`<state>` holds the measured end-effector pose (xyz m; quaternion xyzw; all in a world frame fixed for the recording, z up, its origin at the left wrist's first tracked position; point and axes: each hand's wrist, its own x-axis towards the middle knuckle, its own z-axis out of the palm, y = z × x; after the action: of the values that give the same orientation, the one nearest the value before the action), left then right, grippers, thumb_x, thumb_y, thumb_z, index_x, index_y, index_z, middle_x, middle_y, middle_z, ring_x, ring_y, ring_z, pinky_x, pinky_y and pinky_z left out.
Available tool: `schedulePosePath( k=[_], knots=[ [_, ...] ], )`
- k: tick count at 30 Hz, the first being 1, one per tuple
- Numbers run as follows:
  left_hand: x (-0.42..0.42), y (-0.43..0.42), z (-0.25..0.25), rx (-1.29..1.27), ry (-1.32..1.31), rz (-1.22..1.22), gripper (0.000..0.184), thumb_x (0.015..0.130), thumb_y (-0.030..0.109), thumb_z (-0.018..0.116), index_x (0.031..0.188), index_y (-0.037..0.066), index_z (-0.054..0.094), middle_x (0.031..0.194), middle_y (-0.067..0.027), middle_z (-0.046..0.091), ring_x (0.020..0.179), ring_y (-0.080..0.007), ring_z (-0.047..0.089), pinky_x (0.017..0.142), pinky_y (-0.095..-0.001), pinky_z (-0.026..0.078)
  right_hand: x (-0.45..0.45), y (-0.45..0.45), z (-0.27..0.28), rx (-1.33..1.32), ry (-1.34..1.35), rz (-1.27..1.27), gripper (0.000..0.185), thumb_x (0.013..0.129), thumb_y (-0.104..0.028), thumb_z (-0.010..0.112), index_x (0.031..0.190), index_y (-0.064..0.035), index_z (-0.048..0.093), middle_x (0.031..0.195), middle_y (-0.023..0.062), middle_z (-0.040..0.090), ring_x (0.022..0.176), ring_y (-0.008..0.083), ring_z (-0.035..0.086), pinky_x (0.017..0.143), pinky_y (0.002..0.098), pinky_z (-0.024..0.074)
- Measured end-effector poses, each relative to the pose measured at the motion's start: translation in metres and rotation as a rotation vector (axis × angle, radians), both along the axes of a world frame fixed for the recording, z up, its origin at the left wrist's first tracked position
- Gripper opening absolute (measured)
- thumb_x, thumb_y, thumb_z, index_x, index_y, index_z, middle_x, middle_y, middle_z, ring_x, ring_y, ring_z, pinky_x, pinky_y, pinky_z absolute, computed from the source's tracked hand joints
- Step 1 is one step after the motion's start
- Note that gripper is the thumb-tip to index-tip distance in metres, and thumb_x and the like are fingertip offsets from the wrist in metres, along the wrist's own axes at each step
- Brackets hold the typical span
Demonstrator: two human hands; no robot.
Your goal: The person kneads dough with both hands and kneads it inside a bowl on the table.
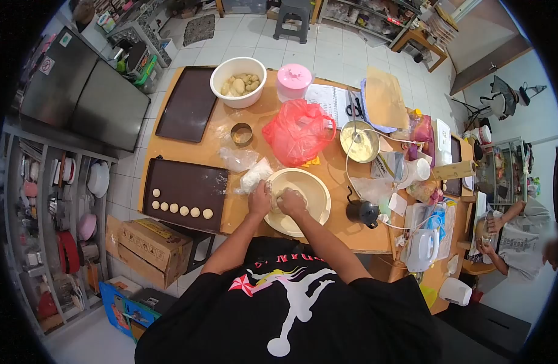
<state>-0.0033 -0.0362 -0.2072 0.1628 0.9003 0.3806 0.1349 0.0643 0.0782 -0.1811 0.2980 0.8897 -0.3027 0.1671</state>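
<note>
Dark fridge (106, 106), cardboard box (152, 250), grey stool (294, 12), mat (199, 30) on tiled floor (245, 37).

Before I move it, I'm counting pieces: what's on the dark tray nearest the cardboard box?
Seven pale balls, six in a row; the dark tray beneath them is covered.

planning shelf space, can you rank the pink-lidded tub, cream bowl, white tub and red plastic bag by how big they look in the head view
Largest to smallest:
1. Cream bowl and red plastic bag: too alike to rank
2. White tub
3. Pink-lidded tub
</note>
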Motion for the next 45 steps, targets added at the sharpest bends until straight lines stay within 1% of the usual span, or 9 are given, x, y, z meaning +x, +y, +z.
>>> schedulePosePath(
  k=[4,7,10,13,19,22,28,36,45],
  knots=[
    [-0.002,0.002,-0.007,0.049,0.032,0.001,0.02,0.093,0.024,0.047,0.094,0.004,0.051,0.081,-0.0242,0.061,0.082,-0.0469,0.057,0.069,-0.0547,0.042,0.007,0.002,-0.021,-0.071,0.115,-0.148,0.035,0.077,-0.026,0.062,0.105,-0.0038,0.063,0.098,0.02,0.067,0.091,0.0356,0.066,0.079,0.0451,0.0518],
    [0.0,-0.004,-0.006,0.065,-0.014,-0.009,0.02,0.094,0.023,0.047,0.094,0.004,0.05,0.082,-0.025,0.06,0.082,-0.0479,0.056,0.069,-0.0553,0.041,0.007,0.031,-0.029,-0.445,-0.011,-0.174,0.036,0.077,-0.025,0.062,0.105,-0.0025,0.064,0.093,0.0203,0.067,0.087,0.0329,0.066,0.074,0.0413,0.0529],
    [-0.002,-0.003,-0.002,0.092,-0.008,-0.013,0.02,0.094,0.023,0.046,0.093,0.003,0.05,0.081,-0.0253,0.06,0.082,-0.0484,0.056,0.069,-0.0558,0.041,0.031,0.061,-0.038,-1.162,0.07,-0.51,0.022,0.085,-0.016,0.057,0.096,0.0015,0.063,0.078,0.0136,0.065,0.063,0.018,0.063,0.064,0.0358,0.0535],
    [-0.001,0.0,0.001,0.083,-0.003,-0.006,0.021,0.094,0.023,0.046,0.092,0.003,0.05,0.08,-0.0251,0.06,0.081,-0.0482,0.056,0.069,-0.0556,0.041,0.038,0.086,-0.045,-0.862,-0.013,-0.332,0.02,0.089,-0.014,0.052,0.096,0.0004,0.064,0.078,0.0114,0.064,0.06,0.0146,0.062,0.062,0.0377,0.0539],
    [-0.002,-0.002,-0.006,0.036,0.052,-0.045,0.022,0.094,0.024,0.046,0.091,0.003,0.05,0.081,-0.0237,0.06,0.082,-0.0464,0.056,0.069,-0.0541,0.042,0.01,0.061,-0.069,-0.019,0.433,-0.119,0.029,0.085,-0.019,0.054,0.104,0.0013,0.065,0.085,0.018,0.066,0.078,0.0271,0.066,0.078,0.0386,0.0513],
    [-0.002,-0.001,0.005,0.063,0.005,-0.025,0.017,0.091,0.018,0.048,0.089,0.001,0.05,0.081,-0.025,0.058,0.082,-0.0465,0.055,0.07,-0.0532,0.04,-0.009,0.056,-0.062,-0.209,0.237,-0.166,0.033,0.084,-0.027,0.056,0.101,-0.0013,0.067,0.1,0.0229,0.065,0.103,0.0365,0.06,0.09,0.0417,0.0462],
    [0.001,-0.002,-0.003,0.106,0.026,0.003,0.024,0.095,0.026,0.047,0.093,0.003,0.051,0.084,-0.0247,0.06,0.083,-0.0461,0.056,0.072,-0.0528,0.042,0.015,0.034,0.045,-0.231,0.341,0.141,0.026,0.079,-0.02,0.063,0.097,-0.0013,0.068,0.095,0.0222,0.066,0.096,0.0359,0.062,0.085,0.0446,0.0474],
    [-0.003,-0.002,-0.009,0.106,-0.025,0.02,0.024,0.095,0.025,0.045,0.093,0.001,0.051,0.086,-0.0258,0.06,0.085,-0.0473,0.055,0.073,-0.0542,0.041,0.042,-0.016,0.059,0.039,0.137,0.349,0.028,0.08,-0.028,0.065,0.088,-0.0015,0.068,0.084,0.0222,0.066,0.08,0.0378,0.066,0.075,0.0474,0.0513],
    [-0.002,-0.001,-0.007,0.171,-0.072,0.021,0.024,0.095,0.024,0.045,0.093,0.001,0.052,0.088,-0.0268,0.059,0.086,-0.048,0.055,0.072,-0.054,0.041,0.01,-0.019,0.001,0.115,0.107,0.034,0.037,0.085,-0.037,0.056,0.091,-0.0015,0.064,0.083,0.0235,0.065,0.085,0.0393,0.065,0.074,0.0512,0.0509]
  ],
)
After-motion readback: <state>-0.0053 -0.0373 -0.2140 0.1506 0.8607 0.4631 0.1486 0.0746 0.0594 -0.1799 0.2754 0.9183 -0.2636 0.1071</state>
